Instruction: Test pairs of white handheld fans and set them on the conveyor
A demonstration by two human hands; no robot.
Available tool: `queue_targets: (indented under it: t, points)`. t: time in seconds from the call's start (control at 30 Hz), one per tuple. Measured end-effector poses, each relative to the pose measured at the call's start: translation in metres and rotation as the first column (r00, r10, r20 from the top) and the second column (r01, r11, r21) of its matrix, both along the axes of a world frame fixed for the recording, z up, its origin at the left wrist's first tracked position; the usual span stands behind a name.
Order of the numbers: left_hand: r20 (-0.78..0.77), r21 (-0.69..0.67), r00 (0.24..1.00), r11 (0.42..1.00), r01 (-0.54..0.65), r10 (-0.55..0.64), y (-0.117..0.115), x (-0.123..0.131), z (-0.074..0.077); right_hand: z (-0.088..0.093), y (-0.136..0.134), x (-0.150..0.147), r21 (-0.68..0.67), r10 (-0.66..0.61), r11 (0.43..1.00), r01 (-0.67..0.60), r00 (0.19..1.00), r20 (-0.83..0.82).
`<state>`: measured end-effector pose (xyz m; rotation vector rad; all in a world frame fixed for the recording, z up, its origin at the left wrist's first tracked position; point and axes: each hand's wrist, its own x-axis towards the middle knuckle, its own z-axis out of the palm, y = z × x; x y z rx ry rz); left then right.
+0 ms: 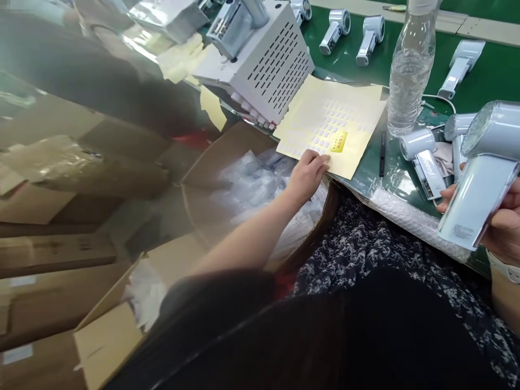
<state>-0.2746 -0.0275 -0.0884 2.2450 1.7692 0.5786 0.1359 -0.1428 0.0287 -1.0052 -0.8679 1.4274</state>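
My left hand [307, 176] reaches to the lower edge of a pale yellow sticker sheet [357, 108]. Its fingers are curled and pinched at the sheet, beside a bright yellow label; whether a single sticker is between the fingertips is hidden. Rows of small whitish oval stickers cover the sheet's middle. At the right edge my right hand [506, 225] grips a light-blue handheld fan [481, 179] by its handle, round head up, with small print low on the handle. Close by on the bench lies another fan [426, 162] with lettering and an uncovered part of its handle showing.
A clear water bottle [410, 81] and a black pen [382, 154] are on the green bench [365, 89]. A slotted white metal box [272, 65] carries another device. Below, a carton [211, 162] holds clear plastic bags. More fans lie behind; cardboard boxes [52, 292] stand left.
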Motion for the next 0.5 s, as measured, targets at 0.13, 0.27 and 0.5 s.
queue_targets:
  t: [0.13, 0.27, 0.5]
  points:
    - [0.022, -0.016, 0.999, 0.999, -0.047, 0.047, 0.000, 0.001, 0.005, -0.001, -0.001, 0.000, 0.010, 0.010, 1.000, -0.010, 1.000, -0.007]
    - [0.035, -0.028, 0.995, 0.995, -0.096, 0.097, 0.001, 0.006, 0.011, -0.004, -0.001, 0.000, 0.029, 0.020, 0.999, -0.021, 1.000, 0.006]
    - [0.056, 0.037, 0.992, 0.993, -0.112, 0.109, 0.000, 0.019, 0.028, -0.003, 0.002, -0.001, 0.028, 0.027, 0.999, -0.027, 1.000, 0.004]
